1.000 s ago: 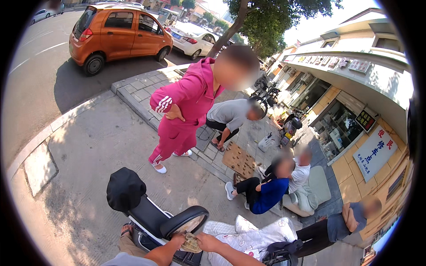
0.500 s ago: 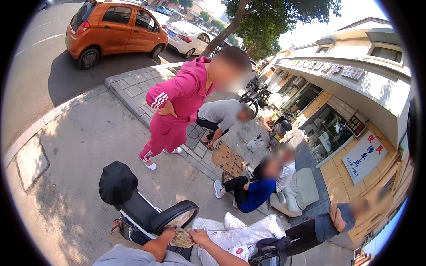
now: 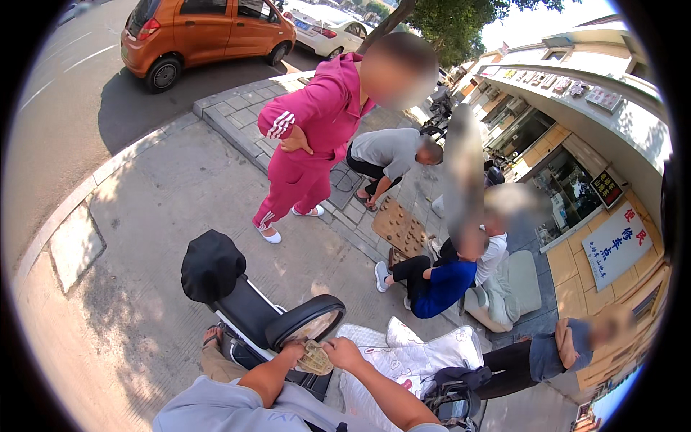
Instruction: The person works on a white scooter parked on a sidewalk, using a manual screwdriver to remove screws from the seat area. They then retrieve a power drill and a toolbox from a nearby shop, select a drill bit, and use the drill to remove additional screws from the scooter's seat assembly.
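Note:
My left hand (image 3: 292, 352) and my right hand (image 3: 342, 352) are both closed on what look like yellowish paper banknotes (image 3: 314, 360), one hand at either side, low in the middle of the view. Just beyond them is a scooter with a black seat (image 3: 252, 299) and an upturned black padded piece (image 3: 302, 309) with a pale inside. A dark cloth cover (image 3: 212, 265) sits at the scooter's far end. A white patterned quilted cover (image 3: 399, 356) lies right of my hands, beside a black bundle with a small screen (image 3: 452, 409).
A person in pink (image 3: 313, 137) stands ahead. Others squat or sit by a board with round pieces (image 3: 399, 227): one in grey (image 3: 385, 151), one in blue (image 3: 439, 288). Another stands at right (image 3: 543, 356). A curb (image 3: 227, 129), orange car (image 3: 212, 39) and shopfront (image 3: 561, 194) surround them.
The view has shifted, so the street and people sit higher in the picture than one second ago. Both my hands remain on the notes, which have moved slightly.

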Available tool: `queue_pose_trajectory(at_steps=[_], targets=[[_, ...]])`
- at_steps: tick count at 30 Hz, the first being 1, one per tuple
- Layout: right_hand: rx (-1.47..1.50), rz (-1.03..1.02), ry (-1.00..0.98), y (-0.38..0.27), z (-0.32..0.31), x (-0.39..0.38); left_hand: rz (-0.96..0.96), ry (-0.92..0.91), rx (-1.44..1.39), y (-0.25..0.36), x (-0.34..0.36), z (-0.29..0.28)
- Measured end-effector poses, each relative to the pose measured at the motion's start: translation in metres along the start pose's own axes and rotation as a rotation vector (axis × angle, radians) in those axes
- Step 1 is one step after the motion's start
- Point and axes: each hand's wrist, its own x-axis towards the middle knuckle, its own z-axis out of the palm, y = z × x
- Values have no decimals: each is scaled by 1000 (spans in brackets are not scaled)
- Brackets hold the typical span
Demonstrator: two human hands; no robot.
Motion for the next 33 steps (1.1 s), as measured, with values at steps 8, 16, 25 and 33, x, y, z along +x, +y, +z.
queue_pose_trajectory(at_steps=[8,16,25,33], targets=[[1070,331,310,30,62,15,501,-372,107,-38,52,-26],[20,-234,225,11,33,-19,-340,-365,-547,16,10,-44],[572,-28,354,-9,39,-22,44,-907,-286,-32,59,-102],[656,-121,447,-6,56,-21,291,-566,252,-12,28,-85]])
